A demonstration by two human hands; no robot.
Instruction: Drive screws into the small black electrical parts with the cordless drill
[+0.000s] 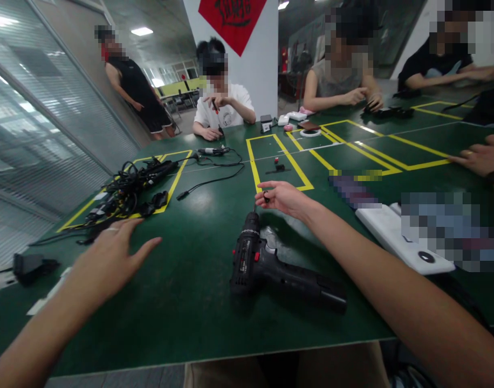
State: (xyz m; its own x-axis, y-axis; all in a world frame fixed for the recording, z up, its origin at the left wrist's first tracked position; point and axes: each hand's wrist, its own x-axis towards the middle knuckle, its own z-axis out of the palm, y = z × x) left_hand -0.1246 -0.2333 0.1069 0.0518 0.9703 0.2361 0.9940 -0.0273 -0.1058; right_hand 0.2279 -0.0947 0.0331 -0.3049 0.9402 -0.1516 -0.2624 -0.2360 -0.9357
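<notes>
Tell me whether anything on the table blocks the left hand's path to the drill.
Nothing visible does. Only green tabletop shows between the open left hand and the drill; the right hand is near the bit's tip, outside that gap.

A broad lane of bare green tabletop [190, 307] lies between the left hand [109, 253] and a black cordless drill with red buttons [251, 258], reaching forward until a thin black cable [214, 181] curves across it. A tangled heap of black cables [139, 180] bars the way beyond the left fingers. The drill — chuck close to the right hand [285, 198] — blocks the near side there, while a long white device with rounded corners [396, 240] crowds the right forearm's outer side.
</notes>
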